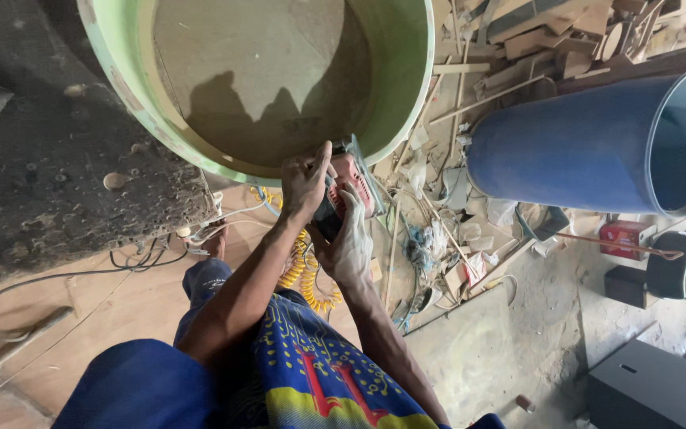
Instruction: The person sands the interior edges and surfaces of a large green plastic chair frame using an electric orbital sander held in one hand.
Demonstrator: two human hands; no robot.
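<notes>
A: Gripping what?
B: Both hands clamp a red power tool [348,193] against the green drum rim [406,119]: left hand [305,184] on top, right hand [349,242] beneath, steadying it.

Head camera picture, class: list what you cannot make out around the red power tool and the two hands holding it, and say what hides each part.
- Red power tool: its working end and its contact with the green round frame are hidden by the left hand and right hand.
- Green round frame: its top is cut off by the picture's upper edge.
- Blue barrel: its inside is too dark to tell.
- Yellow coiled hose: its ends are hidden behind the forearms.
</notes>
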